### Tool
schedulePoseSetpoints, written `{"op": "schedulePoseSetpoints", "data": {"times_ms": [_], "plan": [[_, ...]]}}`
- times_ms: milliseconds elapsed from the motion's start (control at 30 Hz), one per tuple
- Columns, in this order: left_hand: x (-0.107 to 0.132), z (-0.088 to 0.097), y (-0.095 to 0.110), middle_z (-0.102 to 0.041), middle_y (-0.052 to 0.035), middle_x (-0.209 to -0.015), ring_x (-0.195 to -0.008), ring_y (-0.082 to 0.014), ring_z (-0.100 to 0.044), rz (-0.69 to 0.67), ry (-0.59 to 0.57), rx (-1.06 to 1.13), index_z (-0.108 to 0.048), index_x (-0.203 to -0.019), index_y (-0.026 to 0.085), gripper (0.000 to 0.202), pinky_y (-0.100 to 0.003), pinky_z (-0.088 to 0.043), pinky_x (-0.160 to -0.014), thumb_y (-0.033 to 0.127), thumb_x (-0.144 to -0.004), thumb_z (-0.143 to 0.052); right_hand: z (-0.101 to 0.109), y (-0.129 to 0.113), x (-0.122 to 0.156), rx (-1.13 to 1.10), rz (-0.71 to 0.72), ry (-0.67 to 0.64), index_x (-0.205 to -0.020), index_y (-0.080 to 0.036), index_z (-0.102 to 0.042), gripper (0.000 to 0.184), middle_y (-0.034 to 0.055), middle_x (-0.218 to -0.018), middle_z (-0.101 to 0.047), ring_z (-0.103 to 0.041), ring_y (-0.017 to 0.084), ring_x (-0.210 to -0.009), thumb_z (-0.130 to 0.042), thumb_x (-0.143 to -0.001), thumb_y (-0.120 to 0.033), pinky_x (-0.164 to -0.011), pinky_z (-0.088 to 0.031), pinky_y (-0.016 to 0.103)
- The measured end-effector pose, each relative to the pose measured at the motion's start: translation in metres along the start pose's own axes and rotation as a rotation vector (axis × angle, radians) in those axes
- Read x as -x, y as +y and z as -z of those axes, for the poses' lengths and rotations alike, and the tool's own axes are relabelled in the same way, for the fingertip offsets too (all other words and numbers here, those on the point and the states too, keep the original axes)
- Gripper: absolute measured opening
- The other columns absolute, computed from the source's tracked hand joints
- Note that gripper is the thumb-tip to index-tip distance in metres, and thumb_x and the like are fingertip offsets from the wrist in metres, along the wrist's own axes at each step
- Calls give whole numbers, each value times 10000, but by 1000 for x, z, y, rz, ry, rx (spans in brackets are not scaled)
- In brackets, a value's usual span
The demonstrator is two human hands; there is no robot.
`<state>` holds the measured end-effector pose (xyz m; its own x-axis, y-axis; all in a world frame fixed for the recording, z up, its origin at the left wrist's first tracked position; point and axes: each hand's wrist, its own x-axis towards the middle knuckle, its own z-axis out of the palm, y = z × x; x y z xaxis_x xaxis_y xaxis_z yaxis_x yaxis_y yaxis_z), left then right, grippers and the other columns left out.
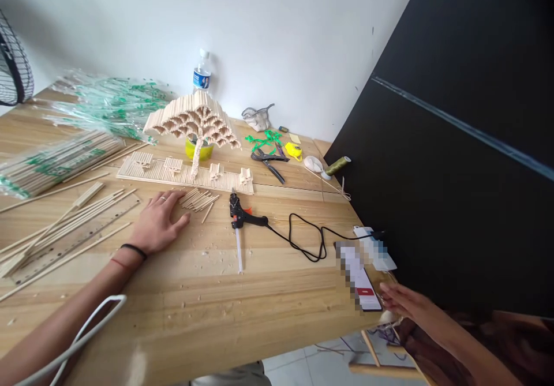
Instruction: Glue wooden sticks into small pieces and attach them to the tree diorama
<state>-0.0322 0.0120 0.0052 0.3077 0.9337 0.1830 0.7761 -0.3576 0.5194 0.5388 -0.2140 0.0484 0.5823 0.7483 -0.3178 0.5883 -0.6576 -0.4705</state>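
My left hand (158,223) lies flat on the wooden table (225,299), fingers stretched out, close to a small pile of short cut sticks (199,199). A black band sits on that wrist. My right hand (407,302) reaches with open fingers to the table's right edge, its fingertips at a phone (361,276) with a lit screen. Between the hands lies a black glue gun (244,217) with a glue stick (238,250) and a black cord (309,242). Behind it stands a stick model of a tree (193,123) on a stick base (186,175).
Long sticks (64,224) and a clear ruler (73,239) lie at the left, bundles of wrapped chopsticks (56,155) behind them. Scissors (268,164), green scraps, a thread spool (337,165) and a water bottle (201,73) are at the back. A black panel (454,143) stands to the right.
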Motion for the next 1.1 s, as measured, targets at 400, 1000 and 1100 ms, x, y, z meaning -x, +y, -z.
{"op": "schedulePoseSetpoints", "data": {"times_ms": [400, 1000, 1100], "plan": [[0, 0, 1, -721, -129, -1285, -1256, -351, -598, -29, 8, -11, -593, -1343, 209, 465, -507, -466, -1069, 439, -951, -494, 19, -122, 27, 33, 323, 480, -911, -235, -781, 324, 86, -815, -733, -673, 262, -708, -697, -741, -497, -728, -541, 421], [-1, 2, 1, -760, -91, -1218, -1209, -335, -617, -152, -14, -1, -650, -1281, 232, 402, -503, -465, -1048, 407, -944, -519, -177, -287, 67, -199, 1109, -50, -1020, -142, -780, 275, -96, -558, -354, -317, 76, -493, -537, -1052, -266, -533, -289, 213], [-2, 0, -1, -766, -80, -1203, -1174, -327, -626, -175, 2, 6, -659, -1260, 240, 372, -499, -469, -1038, 406, -958, -519, -202, -305, 69, -259, 1166, -150, -1044, -155, -766, 252, -99, -572, -374, -314, 72, -497, -528, -1046, -235, -556, -310, 207]]}}
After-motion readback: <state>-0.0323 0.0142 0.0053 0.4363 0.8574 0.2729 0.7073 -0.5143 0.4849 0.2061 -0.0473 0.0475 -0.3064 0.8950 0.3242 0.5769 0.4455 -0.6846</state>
